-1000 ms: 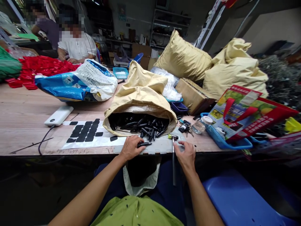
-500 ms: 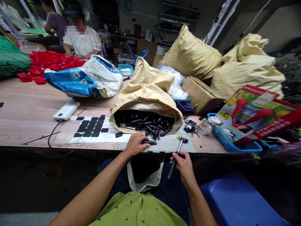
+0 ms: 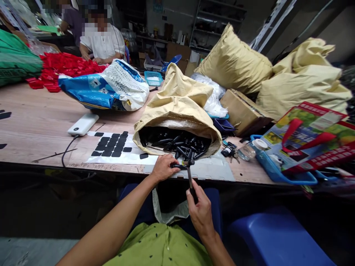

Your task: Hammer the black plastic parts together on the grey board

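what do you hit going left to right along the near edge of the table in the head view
black cable → sheet of black pads → left hand holding a black part → small hammer in the right hand → keys → blue tray

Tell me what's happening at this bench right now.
A person seated at the wooden table pins a small black plastic rod on a grey mat with the left hand. The right hand grips a small black-handled hammer, its head at the rod. An open tan sack of similar black rods lies just behind.
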A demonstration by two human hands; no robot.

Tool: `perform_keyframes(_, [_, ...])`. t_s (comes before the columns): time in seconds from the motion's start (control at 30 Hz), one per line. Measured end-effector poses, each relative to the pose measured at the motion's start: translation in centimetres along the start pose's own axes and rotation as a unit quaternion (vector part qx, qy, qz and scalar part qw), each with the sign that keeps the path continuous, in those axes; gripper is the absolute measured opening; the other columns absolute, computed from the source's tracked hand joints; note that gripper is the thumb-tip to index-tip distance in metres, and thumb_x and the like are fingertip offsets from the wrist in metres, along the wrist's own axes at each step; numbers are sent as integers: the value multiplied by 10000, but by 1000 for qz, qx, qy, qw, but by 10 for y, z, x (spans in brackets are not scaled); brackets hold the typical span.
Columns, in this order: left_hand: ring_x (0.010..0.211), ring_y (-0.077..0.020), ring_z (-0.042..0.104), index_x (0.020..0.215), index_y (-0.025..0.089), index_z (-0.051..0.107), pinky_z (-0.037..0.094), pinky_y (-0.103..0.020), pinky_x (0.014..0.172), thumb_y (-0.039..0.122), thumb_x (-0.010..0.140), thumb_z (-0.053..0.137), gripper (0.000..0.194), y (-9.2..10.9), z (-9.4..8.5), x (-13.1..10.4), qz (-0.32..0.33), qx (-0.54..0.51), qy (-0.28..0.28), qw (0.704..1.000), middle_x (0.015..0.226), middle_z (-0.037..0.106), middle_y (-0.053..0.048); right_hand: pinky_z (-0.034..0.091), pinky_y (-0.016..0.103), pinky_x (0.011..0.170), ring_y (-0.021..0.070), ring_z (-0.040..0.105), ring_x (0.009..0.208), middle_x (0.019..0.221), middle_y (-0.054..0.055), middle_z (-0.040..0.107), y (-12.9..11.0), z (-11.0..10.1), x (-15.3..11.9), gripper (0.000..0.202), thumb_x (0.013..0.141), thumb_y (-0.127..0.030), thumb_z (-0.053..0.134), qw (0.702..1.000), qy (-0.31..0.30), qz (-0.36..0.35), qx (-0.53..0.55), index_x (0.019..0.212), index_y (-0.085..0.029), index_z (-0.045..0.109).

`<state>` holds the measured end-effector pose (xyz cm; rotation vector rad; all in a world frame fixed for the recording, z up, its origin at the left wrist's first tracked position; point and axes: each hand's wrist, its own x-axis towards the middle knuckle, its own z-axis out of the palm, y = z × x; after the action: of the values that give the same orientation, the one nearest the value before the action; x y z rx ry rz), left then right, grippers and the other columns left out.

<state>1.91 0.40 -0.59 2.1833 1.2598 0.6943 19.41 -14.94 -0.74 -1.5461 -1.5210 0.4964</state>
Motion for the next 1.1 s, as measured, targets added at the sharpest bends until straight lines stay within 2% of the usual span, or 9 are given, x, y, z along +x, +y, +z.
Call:
perform_keyframes(0.17, [915,-210,604,959,271,790,400,-340,821,318,791,809,175,1,-1,0,-1,0,1,1000,865,663,-5,580,354,956,229,686,1101,1191,126,705,-6,2,0,417,1010,-216,532,993,-1,-107,-42,1422,-193,589])
perform_keyframes(0.33, [883,-197,607,906,255,788,402,-326,795,273,793,792,114,1,1,0,-9,-14,8,1000,859,673,-1,598,309,846,204,703,960,1082,103,713,-9,1,-1,391,1015,-218,524,992,-21,-99,-82,1396,-198,610])
perform_keyframes(0.5, [926,-216,614,916,265,792,399,-344,832,321,767,830,164,1,2,1,-5,-9,15,1000,854,675,-5,571,314,916,208,688,1051,1142,112,708,-11,-2,-1,390,1004,-204,544,993,19,-101,-67,1389,-180,605])
perform_keyframes(0.67, [947,-222,614,913,263,788,402,-350,840,322,774,820,155,0,3,1,-12,-5,15,1000,862,680,-7,576,304,870,205,699,1007,1102,107,725,-7,-3,-2,342,1005,-255,540,996,14,-53,-65,1315,-168,657])
perform_keyframes(0.87, [950,-232,606,928,259,771,394,-367,866,321,789,790,154,0,3,0,-7,6,8,1000,872,679,-15,538,363,955,235,669,1066,1164,121,701,2,-23,13,391,976,-354,559,993,94,34,-62,1297,-160,667])
perform_keyframes(1.0, [954,-219,599,963,267,763,374,-360,852,354,893,690,133,-3,0,0,0,-16,-14,1000,893,684,-9,538,392,911,252,655,996,1134,136,682,23,-41,29,492,925,-391,546,978,138,110,-108,1327,-131,657])
perform_keyframes(1.1, [948,-205,587,914,258,741,349,-362,853,386,995,542,250,-4,-2,0,4,-22,-33,999,923,686,-5,528,412,898,261,638,959,1100,136,667,40,-46,36,560,878,-405,531,968,148,144,-143,1349,-127,653])
